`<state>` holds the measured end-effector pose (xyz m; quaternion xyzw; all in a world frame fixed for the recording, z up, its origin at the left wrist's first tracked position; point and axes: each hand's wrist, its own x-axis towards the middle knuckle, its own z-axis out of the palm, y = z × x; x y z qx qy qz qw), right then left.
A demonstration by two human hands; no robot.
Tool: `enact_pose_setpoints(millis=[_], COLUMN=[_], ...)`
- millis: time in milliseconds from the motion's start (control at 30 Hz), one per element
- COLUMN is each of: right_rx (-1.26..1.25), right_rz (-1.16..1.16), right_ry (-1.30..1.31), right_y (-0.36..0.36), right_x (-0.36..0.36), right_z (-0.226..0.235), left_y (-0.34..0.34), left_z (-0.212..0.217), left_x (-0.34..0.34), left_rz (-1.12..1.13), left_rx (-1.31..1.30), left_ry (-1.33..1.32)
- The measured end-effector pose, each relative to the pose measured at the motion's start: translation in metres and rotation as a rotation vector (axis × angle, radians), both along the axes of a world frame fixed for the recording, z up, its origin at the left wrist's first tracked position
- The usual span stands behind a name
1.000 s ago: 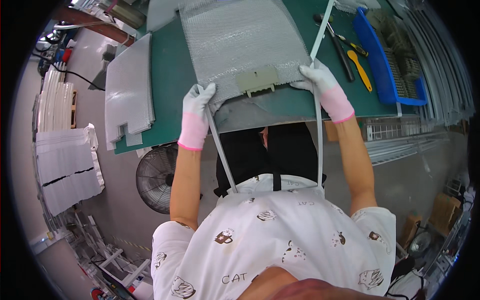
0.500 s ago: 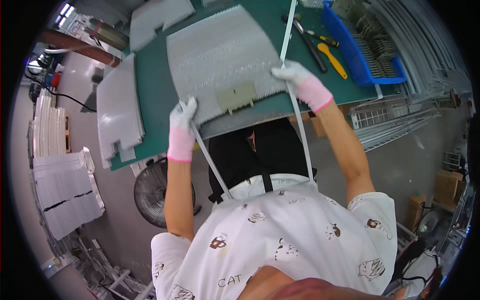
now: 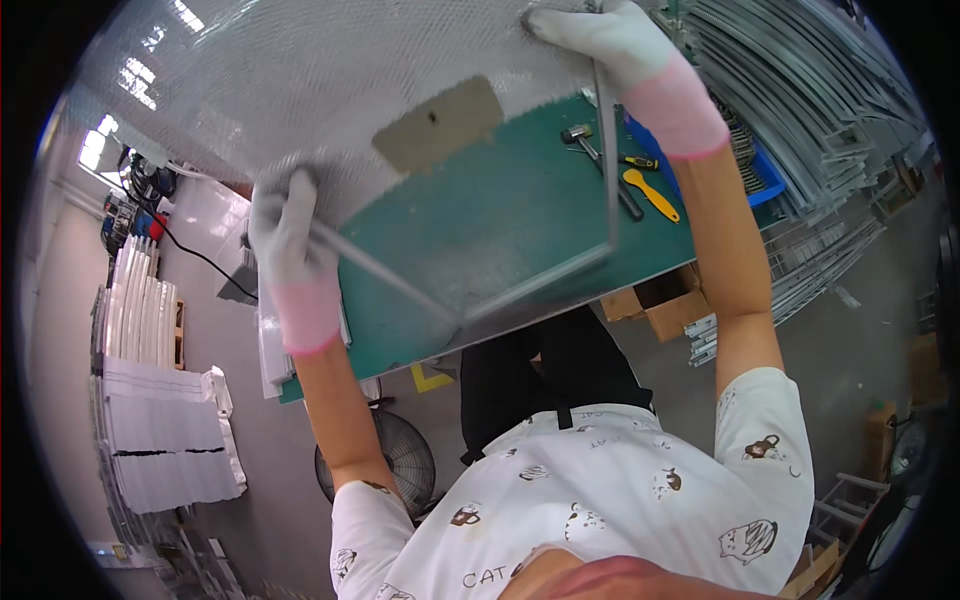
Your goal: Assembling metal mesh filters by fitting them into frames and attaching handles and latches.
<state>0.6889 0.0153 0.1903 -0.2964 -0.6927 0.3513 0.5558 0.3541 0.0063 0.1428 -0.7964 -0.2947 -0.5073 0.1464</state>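
Mesh panel (image 3: pixel 250 90) had just come up off the green worktop (image 3: pixel 545 150), where half a second earlier it lay flat; now it was raised and tilted, spreading from ten to twelve o'clock and running out past the upper edge of the view. Bare green surface showed under its near edge. The thin frame (image 3: pixel 540 282) had changed too: its side strips had reached toward the wearer's waist, and now its lower bar hung over the worktop near the dial's centre. That suggested the work had passed from laying and lining up to carrying the two together, with the hands as the likely support.

Left hand (image 3: pixel 290 225), at ten o'clock, was clamped on the panel's near corner beside one side strip; right hand (image 3: pixel 610 45), at one o'clock, was clamped on the opposite edge by the other. They were well apart. Whether the strips were seated along the mesh could not be told.

The panel looked silvery and finely textured, blurred in places, with a khaki plate (image 3: pixel 440 125) at its near edge marked by one small dark spot. Hammer (image 3: pixel 610 180), yellow scraper (image 3: pixel 655 195) and blue bin (image 3: pixel 768 190) sat toward two o'clock.
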Motion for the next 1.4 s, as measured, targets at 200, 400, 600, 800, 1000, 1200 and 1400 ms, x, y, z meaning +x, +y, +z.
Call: enact_pose_setpoints(millis=[200, 400, 600, 800, 1000, 1200, 1400], right_rx=[0.06, 0.025, 0.054, -0.143, -0.18, -0.008, 0.001], right_rz=[-0.491, -0.501, -0.529, -0.309, -0.258, -0.378, -0.21], right_ry=[0.165, 0.227, 0.173, 0.38, 0.121, 0.213, 0.369], right_y=[0.023, 0.013, 0.012, 0.0, 0.0, 0.002, 0.006], right_x=[-0.019, -0.025, -0.019, -0.029, -0.011, -0.01, -0.004], right_z=[-0.035, -0.045, -0.049, -0.034, -0.027, -0.041, -0.049], left_y=[0.024, 0.017, 0.019, 0.021, 0.024, 0.028, 0.016], left_z=[0.008, -0.009, -0.013, -0.015, -0.02, -0.011, -0.009], left_x=[0.058, 0.053, 0.042, 0.046, 0.028, 0.037, 0.04], left_rz=[-0.391, -0.457, -0.311, -0.249, -0.319, -0.318, -0.289], left_rx=[-0.582, -0.503, -0.52, -0.463, -0.646, -0.627, -0.692], left_ry=[-0.945, -1.039, -0.932, -0.929, -0.932, -0.994, -0.982])
